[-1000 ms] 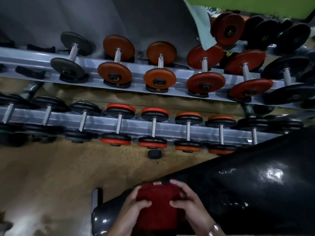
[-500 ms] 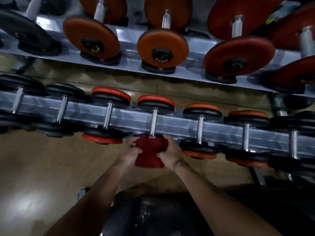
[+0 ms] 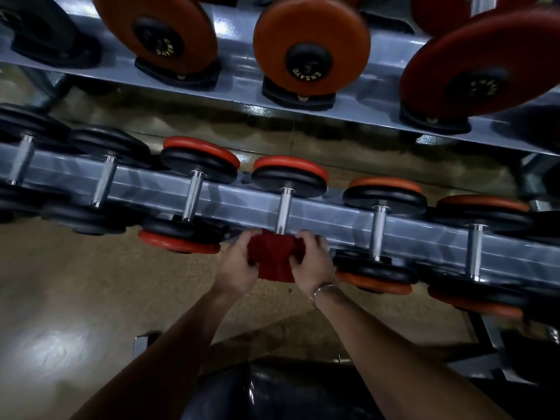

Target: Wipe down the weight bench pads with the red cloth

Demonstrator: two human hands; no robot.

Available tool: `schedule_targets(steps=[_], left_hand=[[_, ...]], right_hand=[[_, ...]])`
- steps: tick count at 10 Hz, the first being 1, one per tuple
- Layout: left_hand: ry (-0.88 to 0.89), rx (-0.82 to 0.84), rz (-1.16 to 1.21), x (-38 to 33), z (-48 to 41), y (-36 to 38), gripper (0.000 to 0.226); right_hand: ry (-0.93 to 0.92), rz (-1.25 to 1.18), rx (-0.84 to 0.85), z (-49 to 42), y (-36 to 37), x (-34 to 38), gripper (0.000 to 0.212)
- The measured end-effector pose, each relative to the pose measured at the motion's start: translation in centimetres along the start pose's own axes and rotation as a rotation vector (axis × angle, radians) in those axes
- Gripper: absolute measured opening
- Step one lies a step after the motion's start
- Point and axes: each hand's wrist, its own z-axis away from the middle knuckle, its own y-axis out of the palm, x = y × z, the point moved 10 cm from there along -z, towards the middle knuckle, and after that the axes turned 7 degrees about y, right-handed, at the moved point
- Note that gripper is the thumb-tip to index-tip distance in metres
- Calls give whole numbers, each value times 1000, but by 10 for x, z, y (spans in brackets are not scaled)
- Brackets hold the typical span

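The red cloth (image 3: pixel 274 256) is draped over the near end of a dumbbell on the lower rack, covering its plate. My left hand (image 3: pixel 239 265) grips the cloth's left side. On the right side my right hand (image 3: pixel 312 262), with a bracelet at the wrist, grips it too. Both arms reach forward over the black bench pad (image 3: pixel 272 392), which shows only at the bottom edge of the view, glossy and dark.
A grey two-tier dumbbell rack (image 3: pixel 333 219) spans the view. Black and orange dumbbells (image 3: pixel 378 234) sit close on both sides of my hands. Large orange plates (image 3: pixel 309 47) fill the upper tier. Brown floor (image 3: pixel 75 298) lies to the left.
A second ago both hands held the cloth on the bench pad. They have since carried it forward to the lower rack, and the cloth now lies over a dumbbell's near end.
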Motion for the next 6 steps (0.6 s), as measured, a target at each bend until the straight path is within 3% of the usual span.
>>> schedule_targets(steps=[1,2,3,5,6], left_hand=[[43,87,-263,-6,3,7,72],[29,137,-364,-5,11,7,77],[52,140,-347,-16,28,-5,75],[126,268,-390,-62,78,-45,60],[206,241,-471,-94,91,-82,62]], right_hand=[[-30,127,20,2,8,-4,39],[15,189,84,8,11,-9,52],[5,236,127,24,6,-4,62],[-40,335,229,77,-14,21,58],[-108,405,184,107,-42,59,66]])
